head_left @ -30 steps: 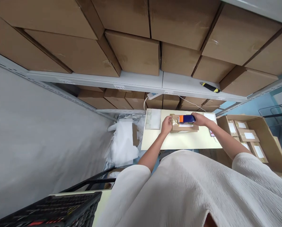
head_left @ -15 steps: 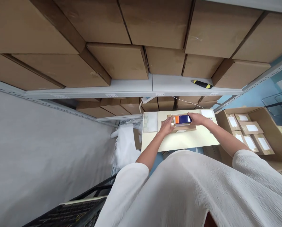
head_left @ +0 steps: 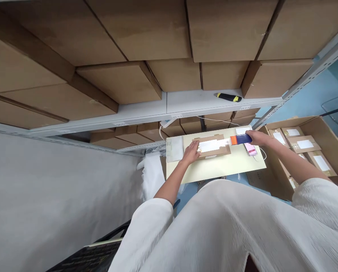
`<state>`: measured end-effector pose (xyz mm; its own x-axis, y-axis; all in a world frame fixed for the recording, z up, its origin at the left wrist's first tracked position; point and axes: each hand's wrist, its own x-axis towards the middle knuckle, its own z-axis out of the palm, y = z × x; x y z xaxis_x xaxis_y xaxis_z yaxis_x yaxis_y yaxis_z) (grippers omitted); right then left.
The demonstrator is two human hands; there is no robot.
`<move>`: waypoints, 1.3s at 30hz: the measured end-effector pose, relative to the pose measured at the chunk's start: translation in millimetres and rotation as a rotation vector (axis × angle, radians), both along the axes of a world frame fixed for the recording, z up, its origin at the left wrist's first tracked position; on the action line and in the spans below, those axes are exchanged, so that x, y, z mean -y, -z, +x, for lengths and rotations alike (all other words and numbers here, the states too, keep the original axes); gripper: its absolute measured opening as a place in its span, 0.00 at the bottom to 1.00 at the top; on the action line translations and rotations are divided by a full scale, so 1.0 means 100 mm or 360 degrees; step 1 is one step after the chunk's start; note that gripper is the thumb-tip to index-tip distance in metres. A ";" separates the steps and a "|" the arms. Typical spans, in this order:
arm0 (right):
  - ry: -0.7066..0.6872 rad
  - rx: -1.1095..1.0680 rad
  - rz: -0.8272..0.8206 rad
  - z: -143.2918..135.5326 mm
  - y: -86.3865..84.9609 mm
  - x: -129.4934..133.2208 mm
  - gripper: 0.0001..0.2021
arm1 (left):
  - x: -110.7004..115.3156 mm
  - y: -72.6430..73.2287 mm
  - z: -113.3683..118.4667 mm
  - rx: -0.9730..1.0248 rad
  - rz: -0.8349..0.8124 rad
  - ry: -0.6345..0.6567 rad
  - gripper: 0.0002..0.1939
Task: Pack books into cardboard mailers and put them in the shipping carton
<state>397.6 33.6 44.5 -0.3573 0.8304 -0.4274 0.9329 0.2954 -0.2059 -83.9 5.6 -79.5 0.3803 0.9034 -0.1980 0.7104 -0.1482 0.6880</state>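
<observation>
A flat brown cardboard box (head_left: 224, 150) with a white label (head_left: 210, 146) lies on the pale yellow tabletop (head_left: 203, 171). Pressed on the box's left end is my left hand (head_left: 191, 152), its fingers around the edge. My right hand (head_left: 256, 138) grips a blue and orange tape dispenser (head_left: 238, 139) at the box's right end. A clear strip seems to run from the dispenser over the label. Just below the dispenser, a phone with a pink screen (head_left: 251, 149) lies on the table.
Clear packets (head_left: 175, 148) lie at the table's left end. A large open carton (head_left: 335, 145) of labelled small boxes stands at the right. Above the table, a shelf (head_left: 186, 102) holds brown boxes and a black and yellow cutter (head_left: 228, 97).
My right hand has moved right with the dispenser, off the middle of the box, and the label now shows. My left hand stays on the box's left end. The camera view has shifted right.
</observation>
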 end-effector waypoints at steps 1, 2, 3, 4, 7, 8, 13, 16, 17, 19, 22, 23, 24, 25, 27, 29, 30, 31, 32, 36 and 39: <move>0.0021 -0.0014 0.0005 0.13 0.04 0.00 0.14 | -0.01 0.00 0.00 -0.0006 -0.0003 0.0001 0.47; 0.0037 -0.0033 0.0004 0.24 0.09 0.00 0.14 | -0.02 0.00 0.01 -0.0007 -0.0004 0.0002 0.47; 0.0048 -0.0057 0.0000 0.33 0.14 0.00 0.13 | -0.03 -0.01 0.01 -0.0005 -0.0005 0.0002 0.47; 0.0055 -0.0079 -0.0009 0.38 0.20 0.00 0.13 | -0.03 -0.01 0.01 -0.0001 -0.0005 -0.0001 0.48; 0.0068 -0.0084 -0.0042 0.38 0.40 -0.02 0.15 | -0.04 -0.04 0.03 -0.0007 -0.0017 -0.0025 0.48; 0.0071 -0.0062 -0.0053 0.35 0.46 -0.02 0.16 | -0.04 -0.05 0.04 -0.0015 -0.0030 -0.0035 0.48; 0.0014 0.0055 -0.0076 0.11 0.70 -0.08 0.21 | -0.04 -0.12 0.09 -0.0019 -0.0093 -0.0079 0.48; -0.0012 0.0079 -0.0092 -0.08 0.78 -0.13 0.23 | -0.03 -0.15 0.11 -0.0010 -0.0089 -0.0089 0.48; -0.0014 0.0075 -0.0093 -0.16 0.78 -0.15 0.24 | -0.03 -0.17 0.12 -0.0020 -0.0088 -0.0083 0.47; -0.0033 0.0076 -0.0087 -0.30 0.78 -0.19 0.25 | -0.03 -0.19 0.13 -0.0046 -0.0089 -0.0066 0.46; -0.0127 0.0175 -0.0051 -0.48 0.72 -0.23 0.25 | -0.03 -0.21 0.13 -0.0060 -0.0075 -0.0043 0.46; -0.0169 0.0233 -0.0036 -0.52 0.69 -0.24 0.26 | -0.03 -0.21 0.13 -0.0062 -0.0070 -0.0032 0.46; -0.0213 0.0292 -0.0023 -0.56 0.66 -0.24 0.26 | -0.03 -0.21 0.13 -0.0071 -0.0071 -0.0018 0.47; -0.0254 0.0345 -0.0011 -0.60 0.62 -0.23 0.26 | -0.03 -0.22 0.14 -0.0088 -0.0079 -0.0004 0.47; -0.0313 0.0418 0.0013 -0.67 0.56 -0.20 0.25 | -0.04 -0.22 0.14 -0.0133 -0.0104 0.0023 0.48; -0.0335 0.0447 0.0032 -0.73 0.52 -0.15 0.25 | -0.04 -0.21 0.13 -0.0157 -0.0117 0.0040 0.48; -0.0333 0.0456 0.0041 -0.77 0.52 -0.12 0.24 | -0.04 -0.21 0.13 -0.0156 -0.0116 0.0045 0.48; -0.0321 0.0470 0.0047 -0.80 0.52 -0.09 0.24 | -0.04 -0.20 0.13 -0.0152 -0.0111 0.0051 0.48; -0.0304 0.0490 0.0042 -0.84 0.53 -0.06 0.23 | -0.04 -0.20 0.13 -0.0149 -0.0105 0.0055 0.48; -0.0156 0.0519 -0.0085 -0.92 0.64 0.02 0.26 | -0.04 -0.19 0.14 -0.0145 -0.0095 0.0041 0.47; 0.0127 0.0429 -0.0159 -0.88 0.75 0.06 0.33 | -0.02 -0.20 0.15 -0.0113 -0.0100 0.0015 0.46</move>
